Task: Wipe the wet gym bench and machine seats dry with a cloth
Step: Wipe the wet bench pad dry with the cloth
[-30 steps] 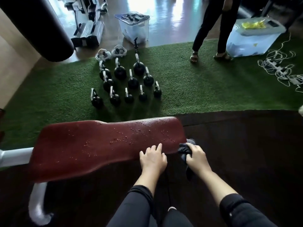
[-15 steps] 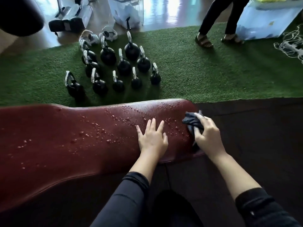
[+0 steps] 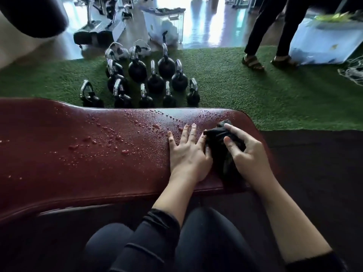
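1. My right hand [image 3: 246, 154] grasps the crumpled dark cloth [image 3: 222, 146] on the right end of the padded dark-red vinyl bench [image 3: 78, 154].
2. My left hand [image 3: 186, 154] lies flat beside it, fingers spread, grasping nothing.
3. Wiping is only starting, I judge: water droplets [image 3: 117, 138] stand leftward, so the next stroke should sweep left.

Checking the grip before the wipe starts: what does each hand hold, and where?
The right hand grips the bunched dark cloth over its top, on the bench. The left hand holds nothing; it lies flat on the bench.
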{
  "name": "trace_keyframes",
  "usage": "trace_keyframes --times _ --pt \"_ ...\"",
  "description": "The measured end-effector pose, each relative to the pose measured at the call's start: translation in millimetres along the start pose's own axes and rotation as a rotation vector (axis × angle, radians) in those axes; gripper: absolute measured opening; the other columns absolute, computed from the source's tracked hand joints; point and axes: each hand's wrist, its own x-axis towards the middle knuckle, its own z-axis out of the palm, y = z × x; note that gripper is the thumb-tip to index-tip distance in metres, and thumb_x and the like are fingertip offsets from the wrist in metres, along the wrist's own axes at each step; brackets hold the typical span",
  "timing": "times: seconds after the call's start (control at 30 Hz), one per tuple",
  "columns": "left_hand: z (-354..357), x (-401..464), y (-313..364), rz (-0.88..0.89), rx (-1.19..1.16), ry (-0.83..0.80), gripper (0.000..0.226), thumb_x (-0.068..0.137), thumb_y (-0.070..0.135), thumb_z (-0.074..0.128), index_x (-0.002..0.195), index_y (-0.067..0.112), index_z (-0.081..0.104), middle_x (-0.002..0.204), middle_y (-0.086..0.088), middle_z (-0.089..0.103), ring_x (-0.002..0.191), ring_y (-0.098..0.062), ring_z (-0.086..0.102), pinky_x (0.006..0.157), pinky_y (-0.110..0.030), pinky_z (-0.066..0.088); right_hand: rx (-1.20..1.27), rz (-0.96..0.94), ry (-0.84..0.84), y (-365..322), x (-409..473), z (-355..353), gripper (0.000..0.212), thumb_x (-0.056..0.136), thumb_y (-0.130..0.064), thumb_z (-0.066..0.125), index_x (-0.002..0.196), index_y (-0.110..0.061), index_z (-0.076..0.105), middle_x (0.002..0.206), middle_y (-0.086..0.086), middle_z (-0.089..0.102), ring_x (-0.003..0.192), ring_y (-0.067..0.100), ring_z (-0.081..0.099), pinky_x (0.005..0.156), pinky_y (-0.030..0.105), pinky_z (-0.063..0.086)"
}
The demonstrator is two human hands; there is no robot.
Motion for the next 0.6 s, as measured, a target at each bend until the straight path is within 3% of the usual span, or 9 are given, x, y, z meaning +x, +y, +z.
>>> trace_keyframes --times 0.07,0.13,0.2,0.27,0.37,0.47,0.6 --pt "0.4 -0.7 -0.4 -0.005 -0.014 0.015 0.054 0.100 0.046 0.020 0.152 0.036 0.017 0.163 0.004 0.001 0.149 -0.015 -0.002 0.116 -0.056 -0.008 -0.071 0.026 0.080 8.2 3.2 -7.4 0.033 0.089 -0.014 0.060 0.121 -0.022 0.062 0.121 -0.008 0.063 0.115 0.003 0.055 0.102 0.018 0.037" --pt "0.4 -1.4 0.3 -0.008 -0.031 0.017 0.054 0.099 0.045 0.021 0.153 0.038 0.015 0.163 0.005 0.001 0.149 -0.014 -0.003 0.116 -0.055 -0.009 -0.291 0.079 0.099 22.9 3.9 -15.9 0.035 0.090 -0.015 0.059 0.124 -0.012 0.060 0.127 0.006 0.059 0.120 0.015 0.051 0.102 0.015 0.029" --pt "-0.4 -1.5 0.9 -0.008 -0.028 0.015 0.054 0.099 0.045 0.020 0.153 0.038 0.014 0.163 0.005 0.001 0.149 -0.013 -0.003 0.116 -0.054 -0.010 -0.433 0.149 0.063 31.7 0.7 -19.5 0.038 0.090 -0.022 0.058 0.126 -0.009 0.058 0.134 0.016 0.051 0.128 0.024 0.043 0.111 0.027 0.023" --pt "-0.5 -0.9 0.4 -0.013 -0.026 0.022 0.055 0.099 0.045 0.021 0.153 0.038 0.014 0.163 0.005 0.001 0.149 -0.014 -0.003 0.116 -0.054 -0.009 -0.485 0.160 0.031 30.3 -3.0 -18.5 0.045 0.090 -0.031 0.059 0.130 -0.011 0.055 0.144 0.015 0.039 0.136 0.026 0.032 0.117 0.040 0.010" --pt "0.5 -1.2 0.1 -0.016 -0.037 0.034 0.055 0.098 0.046 0.022 0.152 0.038 0.016 0.163 0.005 0.003 0.149 -0.014 -0.002 0.116 -0.053 -0.008 -0.499 0.131 -0.050 20.8 -6.2 -17.0 0.066 0.082 -0.046 0.064 0.136 -0.014 0.047 0.150 0.008 0.029 0.141 0.021 0.020 0.118 0.036 0.009" --pt "1.2 -0.7 0.2 -0.016 -0.035 0.038 0.055 0.098 0.046 0.022 0.152 0.038 0.017 0.163 0.005 0.004 0.149 -0.014 0.000 0.115 -0.054 -0.007 -0.493 0.119 -0.168 17.4 -6.5 -15.4 0.067 0.080 -0.035 0.070 0.139 -0.016 0.044 0.150 0.005 0.031 0.141 0.019 0.022 0.117 0.028 0.012" --pt "1.0 -1.1 0.8 -0.014 -0.033 0.044 0.056 0.098 0.046 0.022 0.152 0.038 0.017 0.163 0.005 0.005 0.149 -0.014 0.000 0.116 -0.053 -0.007 -0.455 0.095 -0.152 18.3 -5.2 -22.3 0.056 0.080 -0.013 0.066 0.134 -0.013 0.051 0.146 0.003 0.041 0.136 0.015 0.033 0.107 0.015 0.017"
